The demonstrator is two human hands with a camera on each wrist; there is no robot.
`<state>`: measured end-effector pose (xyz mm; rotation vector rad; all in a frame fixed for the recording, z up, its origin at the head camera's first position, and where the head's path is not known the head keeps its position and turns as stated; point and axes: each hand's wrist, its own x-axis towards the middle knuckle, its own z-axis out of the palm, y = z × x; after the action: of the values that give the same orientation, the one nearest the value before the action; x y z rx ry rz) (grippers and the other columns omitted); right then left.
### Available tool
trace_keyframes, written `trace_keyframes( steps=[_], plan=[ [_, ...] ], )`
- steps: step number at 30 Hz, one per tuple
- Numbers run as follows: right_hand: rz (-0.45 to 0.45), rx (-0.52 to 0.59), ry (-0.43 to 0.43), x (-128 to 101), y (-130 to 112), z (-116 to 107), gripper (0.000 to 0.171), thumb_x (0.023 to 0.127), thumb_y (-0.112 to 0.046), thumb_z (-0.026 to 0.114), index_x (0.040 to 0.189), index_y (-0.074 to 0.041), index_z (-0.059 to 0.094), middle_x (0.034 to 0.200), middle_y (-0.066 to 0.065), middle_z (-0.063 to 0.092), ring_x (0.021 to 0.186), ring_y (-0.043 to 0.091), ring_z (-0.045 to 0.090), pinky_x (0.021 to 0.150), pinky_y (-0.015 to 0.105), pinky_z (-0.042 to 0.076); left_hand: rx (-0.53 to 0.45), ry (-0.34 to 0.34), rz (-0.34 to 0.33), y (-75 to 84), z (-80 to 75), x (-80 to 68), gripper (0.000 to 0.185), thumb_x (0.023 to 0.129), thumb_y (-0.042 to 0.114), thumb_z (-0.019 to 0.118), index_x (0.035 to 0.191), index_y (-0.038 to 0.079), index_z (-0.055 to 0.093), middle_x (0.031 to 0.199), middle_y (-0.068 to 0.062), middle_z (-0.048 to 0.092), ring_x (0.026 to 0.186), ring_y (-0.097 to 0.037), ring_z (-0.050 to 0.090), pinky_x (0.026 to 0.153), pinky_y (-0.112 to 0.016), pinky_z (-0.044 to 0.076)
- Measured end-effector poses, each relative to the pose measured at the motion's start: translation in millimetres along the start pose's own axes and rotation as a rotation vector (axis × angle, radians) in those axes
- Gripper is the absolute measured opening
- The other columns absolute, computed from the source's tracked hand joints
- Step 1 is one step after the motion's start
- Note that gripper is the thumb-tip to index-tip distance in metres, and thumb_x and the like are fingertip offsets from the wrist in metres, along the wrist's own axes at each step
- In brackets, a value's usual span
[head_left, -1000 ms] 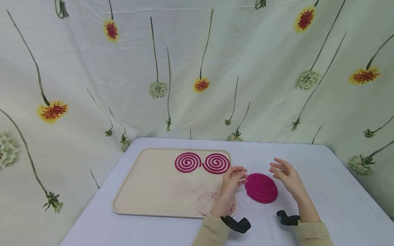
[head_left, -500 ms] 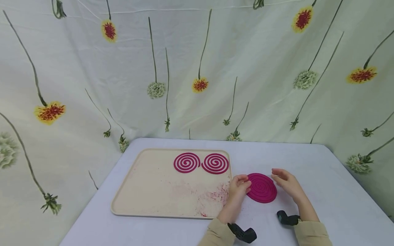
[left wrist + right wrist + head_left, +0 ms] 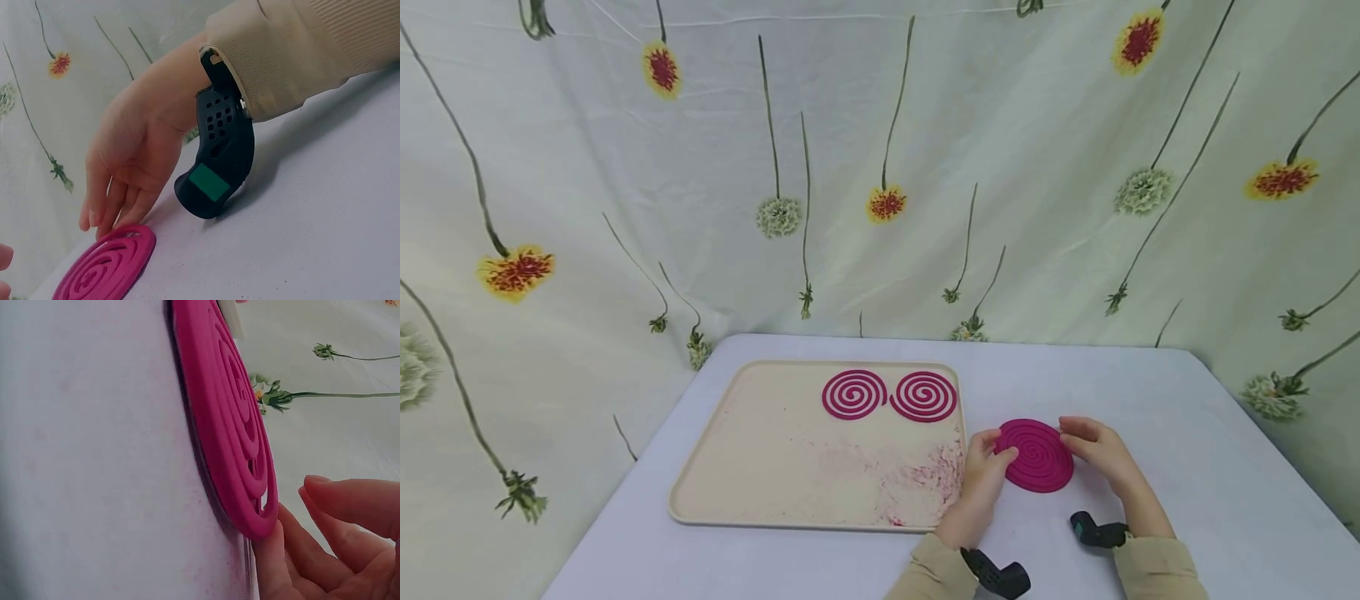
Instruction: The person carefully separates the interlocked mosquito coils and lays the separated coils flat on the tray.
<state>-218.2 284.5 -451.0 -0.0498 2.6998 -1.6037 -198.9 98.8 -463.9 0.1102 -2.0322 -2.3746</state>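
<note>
While L hand (image 3: 982, 477) flanks flat magenta spiral coil (image 3: 1037, 460), pinch unclear, R hand (image 3: 1102, 451), grip loose, touches opp. side, prob. steadying it.

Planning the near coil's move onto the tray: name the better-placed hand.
Probably the left hand: nearer the tray, thumb over the near coil; the right hand touches its opposite edge.

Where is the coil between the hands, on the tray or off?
Off the tray; the head view shows the coil past its right edge.
</note>
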Motion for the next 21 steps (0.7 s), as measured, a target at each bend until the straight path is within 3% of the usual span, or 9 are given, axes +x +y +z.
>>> trace_keyframes(
  steps=[6, 9, 12, 14, 21],
  plan=[
    [0.062, 0.019, 0.030, 0.6, -2.2, 0.8, 0.043, 0.092, -0.009, 0.056, 0.126, 0.016, 0.047, 0.126, 0.031, 0.052, 0.112, 0.035, 0.055, 0.085, 0.028, 0.051, -0.041, 0.005, -0.002, 0.3, -0.3, 2.2, 0.031, 0.081, 0.001, 0.063, 0.110, -0.004, 0.053, 0.118, -0.016, 0.054, 0.119, -0.039, 0.045, 0.101, -0.045, 0.039],
    [0.074, 0.056, 0.054, 0.7, -2.0, 0.9, 0.042, 0.091, -0.005, 0.056, 0.126, 0.016, 0.047, 0.125, 0.031, 0.052, 0.103, 0.019, 0.060, 0.078, 0.018, 0.050, -0.072, 0.001, -0.022, 0.2, -1.2, 3.4, 0.031, 0.081, 0.001, 0.064, 0.110, -0.004, 0.053, 0.117, -0.017, 0.054, 0.115, -0.036, 0.049, 0.098, -0.042, 0.042],
    [0.092, 0.112, 0.073, 0.8, -0.9, 0.7, 0.043, 0.090, -0.003, 0.057, 0.127, 0.015, 0.047, 0.126, 0.030, 0.052, 0.091, 0.000, 0.057, 0.073, 0.011, 0.047, -0.076, -0.008, -0.039, 0.5, -2.6, 3.1, 0.032, 0.081, 0.002, 0.064, 0.111, -0.004, 0.054, 0.116, -0.016, 0.053, 0.111, -0.031, 0.051, 0.094, -0.040, 0.044],
    [0.118, 0.166, 0.083, 0.8, -0.9, 0.7, 0.046, 0.089, -0.003, 0.058, 0.129, 0.014, 0.046, 0.126, 0.028, 0.053, 0.088, -0.005, 0.055, 0.073, 0.011, 0.047, -0.073, -0.016, -0.053, 0.7, -3.7, 2.8, 0.033, 0.082, 0.004, 0.064, 0.112, -0.002, 0.054, 0.116, -0.015, 0.054, 0.107, -0.028, 0.052, 0.092, -0.038, 0.045],
    [0.194, 0.449, 0.063, 1.7, 0.6, -1.9, 0.060, 0.087, -0.006, 0.064, 0.137, 0.012, 0.036, 0.110, -0.006, 0.064, 0.087, -0.011, 0.056, 0.077, 0.009, 0.047, -0.058, -0.039, -0.064, 3.0, -5.1, 2.1, 0.034, 0.083, 0.006, 0.063, 0.114, -0.002, 0.052, 0.116, -0.014, 0.053, 0.100, -0.022, 0.052, 0.089, -0.037, 0.046]
  ],
)
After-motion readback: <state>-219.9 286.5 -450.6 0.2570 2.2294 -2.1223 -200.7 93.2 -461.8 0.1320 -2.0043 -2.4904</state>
